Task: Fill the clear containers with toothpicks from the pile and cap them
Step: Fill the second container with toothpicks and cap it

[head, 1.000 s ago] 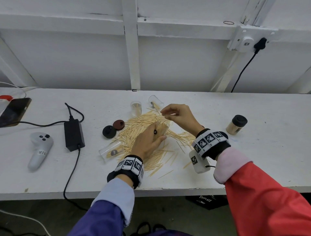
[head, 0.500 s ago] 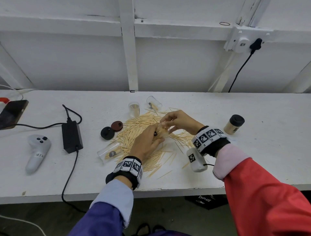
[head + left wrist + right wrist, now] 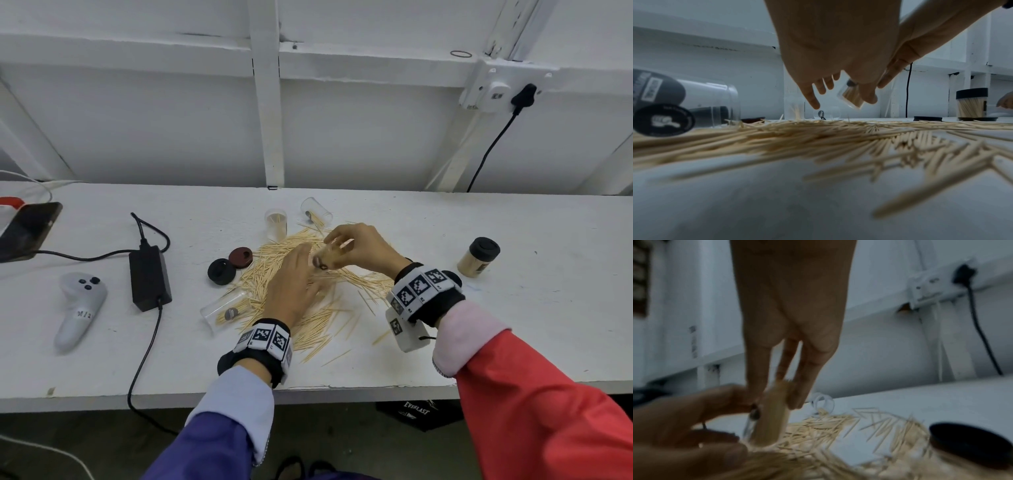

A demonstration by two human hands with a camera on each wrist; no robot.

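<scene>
White-painted bench [image 3: 513, 240] against a white panelled wall; toothpick pile [image 3: 301, 274] spread at its middle.

Handling, as judged: the held container [image 3: 330, 257] is thin clear plastic, light, smooth and likely slippery; well filled with toothpicks, it would spill if tipped mouth-down. Best taken round the side wall, clear of the open mouth. Toothpicks are stiff, brittle and roll easily.

Position: the container is held tilted just above the pile. Right hand [image 3: 363, 250] comes from the right, fingertips curled on its upper, far end. Left hand [image 3: 291, 287] lies just left of it, near side; fingers spread and loosely straight in the left wrist view, thumb [image 3: 869, 97] touching the container's wall. Whether it bears weight cannot be told.

Elsewhere: one capped jar [image 3: 478, 257] stands far right; two loose caps [image 3: 229, 265] lie left of the pile; three open containers rest around the pile.
</scene>
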